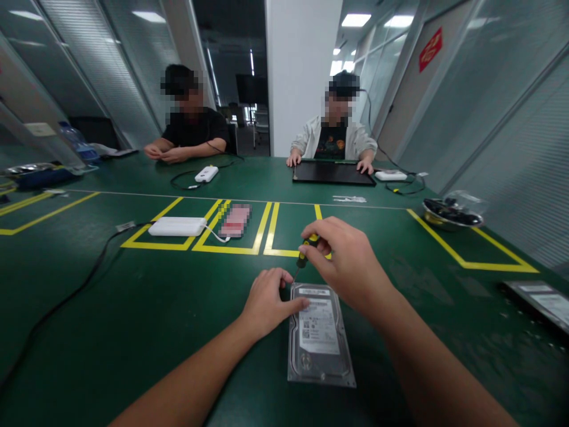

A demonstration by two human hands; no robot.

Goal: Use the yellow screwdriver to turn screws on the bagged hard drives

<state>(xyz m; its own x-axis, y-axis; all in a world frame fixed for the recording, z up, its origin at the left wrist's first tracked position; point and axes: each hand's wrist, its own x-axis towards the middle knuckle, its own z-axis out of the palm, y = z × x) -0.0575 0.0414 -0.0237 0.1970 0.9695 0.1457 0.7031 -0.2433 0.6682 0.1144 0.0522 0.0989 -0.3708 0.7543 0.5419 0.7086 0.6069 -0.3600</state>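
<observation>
On the green table in front of me lies a silver hard drive (329,365), label side up. My left hand (267,301) grips its far left part, with the thumb on the label and the fingers curled at the edge near the far corner. In my right hand (349,255) a small black and yellow screwdriver (303,258) is pinched between thumb and fingers. The screwdriver tilts, its thin shaft reaching down to the drive's far left corner. Whether its tip sits in a screw is too small to tell.
Yellow tape outlines mark the table (213,332). Beyond my hands lie a white power bank (178,226) and a pink phone (235,220). To the right are a metal bowl (451,214) and another drive (540,302). Two people sit opposite, one touching a dark flat panel (333,172).
</observation>
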